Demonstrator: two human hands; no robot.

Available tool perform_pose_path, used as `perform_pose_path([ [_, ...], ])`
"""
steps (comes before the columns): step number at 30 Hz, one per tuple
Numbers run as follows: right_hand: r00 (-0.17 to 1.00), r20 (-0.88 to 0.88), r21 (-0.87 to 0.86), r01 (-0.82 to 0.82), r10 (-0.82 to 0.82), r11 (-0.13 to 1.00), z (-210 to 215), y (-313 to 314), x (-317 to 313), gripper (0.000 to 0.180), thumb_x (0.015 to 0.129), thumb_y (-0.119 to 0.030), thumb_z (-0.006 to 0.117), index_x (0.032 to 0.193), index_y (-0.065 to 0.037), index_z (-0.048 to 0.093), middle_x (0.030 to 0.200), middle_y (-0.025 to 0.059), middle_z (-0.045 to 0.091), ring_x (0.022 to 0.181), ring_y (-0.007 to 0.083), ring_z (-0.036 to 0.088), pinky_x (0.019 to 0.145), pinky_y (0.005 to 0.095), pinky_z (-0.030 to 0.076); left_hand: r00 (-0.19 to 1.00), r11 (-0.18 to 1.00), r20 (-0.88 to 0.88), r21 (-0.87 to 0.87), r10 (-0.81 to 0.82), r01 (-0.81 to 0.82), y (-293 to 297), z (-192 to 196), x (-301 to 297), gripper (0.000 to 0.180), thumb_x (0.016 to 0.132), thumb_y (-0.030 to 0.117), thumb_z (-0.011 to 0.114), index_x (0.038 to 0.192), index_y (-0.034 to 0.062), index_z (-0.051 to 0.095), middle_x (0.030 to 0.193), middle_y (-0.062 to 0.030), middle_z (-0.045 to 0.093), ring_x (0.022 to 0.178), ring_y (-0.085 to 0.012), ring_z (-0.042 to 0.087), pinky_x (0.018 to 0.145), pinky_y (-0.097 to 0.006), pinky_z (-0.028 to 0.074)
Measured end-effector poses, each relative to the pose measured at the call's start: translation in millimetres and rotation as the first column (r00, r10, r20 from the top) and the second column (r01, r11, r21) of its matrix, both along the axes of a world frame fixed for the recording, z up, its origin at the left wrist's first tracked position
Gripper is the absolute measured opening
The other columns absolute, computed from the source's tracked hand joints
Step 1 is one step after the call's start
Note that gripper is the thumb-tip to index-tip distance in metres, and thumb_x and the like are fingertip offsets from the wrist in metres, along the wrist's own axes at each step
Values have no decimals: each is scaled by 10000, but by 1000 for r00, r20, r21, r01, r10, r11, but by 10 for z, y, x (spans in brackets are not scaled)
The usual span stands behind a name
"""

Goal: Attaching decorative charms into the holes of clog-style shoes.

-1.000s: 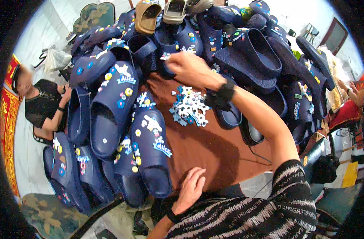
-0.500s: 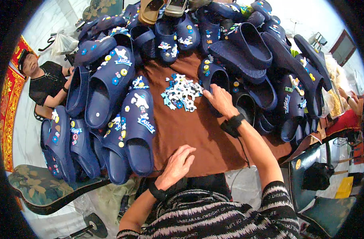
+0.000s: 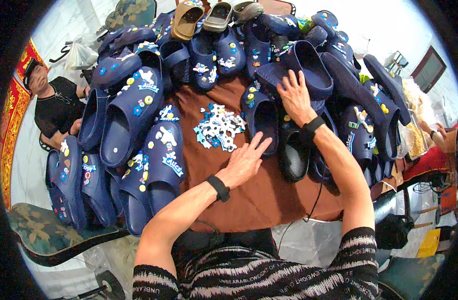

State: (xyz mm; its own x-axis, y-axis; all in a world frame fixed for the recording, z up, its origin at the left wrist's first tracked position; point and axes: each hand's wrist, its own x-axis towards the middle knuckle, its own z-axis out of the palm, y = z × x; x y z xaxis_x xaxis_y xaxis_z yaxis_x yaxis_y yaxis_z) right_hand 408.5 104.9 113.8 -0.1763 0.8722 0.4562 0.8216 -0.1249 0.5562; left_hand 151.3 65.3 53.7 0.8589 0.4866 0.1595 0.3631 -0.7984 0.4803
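Note:
My left hand reaches over the brown cloth with fingers stretched out. Its fingertips are at the near end of a navy clog with charms on its toe. My right hand lies palm down with spread fingers on stacked navy clogs, beside the wide opening of one clog. Neither hand grips anything that I can see. Left of the first clog lies a loose heap of white, blue and black shoe charms. A darker clog sits below my right wrist.
Many charm-covered navy clogs crowd the table's left, back and right. Tan and grey clogs stand at the back. A person in black is at the left; another person's hand shows at the right, by a tray of small yellowish pieces.
My left hand has moved forward and right, from the table's near edge to the clog beside the charms. My right hand has left that clog and moved up onto the stacked clogs.

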Motion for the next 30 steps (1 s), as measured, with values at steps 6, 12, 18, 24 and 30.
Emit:
perform_pose_path([
  [6,999,-31,-57,21,-22,998,0,43,189,382,907,-222,579,1264,-97,624,1184,145,627,1291,347,500,1224,540,186,997,982,1,171,-77,76,236,-404,192,228,871,109,682,1083,78,605,1069,-108,562,937,-352,619,751,-483,548],
  [12,999,-34,-25,16,-17,1000,-22,65,217,402,871,-252,638,1231,-73,629,1177,143,632,1281,336,509,1224,528,193,975,983,200,174,-93,59,227,-18,69,145,875,87,668,983,61,575,951,-121,554,869,-355,601,713,-487,515],
  [18,999,-37,-40,6,-7,999,-40,42,282,398,867,-270,660,1211,-70,644,1170,143,642,1277,333,515,1218,534,204,972,996,217,33,-90,85,-298,606,-540,168,882,120,666,1013,26,616,1026,-161,602,924,-378,619,783,-465,531],
  [24,1000,-18,-35,-11,10,999,-60,58,192,287,885,-181,578,1121,-58,684,1105,121,648,1220,326,527,1200,561,230,984,994,144,45,-106,101,-1024,595,-1567,222,826,105,703,1030,53,630,1100,-99,602,978,-309,602,821,-394,536],
  [30,989,-70,-13,-130,129,991,-128,-71,-95,238,878,-146,575,1071,-99,706,1089,99,643,1197,318,532,1160,576,286,999,998,-7,48,48,-47,-1487,392,-2223,266,816,137,721,1070,85,665,1090,-65,618,1015,-283,615,856,-371,537],
])
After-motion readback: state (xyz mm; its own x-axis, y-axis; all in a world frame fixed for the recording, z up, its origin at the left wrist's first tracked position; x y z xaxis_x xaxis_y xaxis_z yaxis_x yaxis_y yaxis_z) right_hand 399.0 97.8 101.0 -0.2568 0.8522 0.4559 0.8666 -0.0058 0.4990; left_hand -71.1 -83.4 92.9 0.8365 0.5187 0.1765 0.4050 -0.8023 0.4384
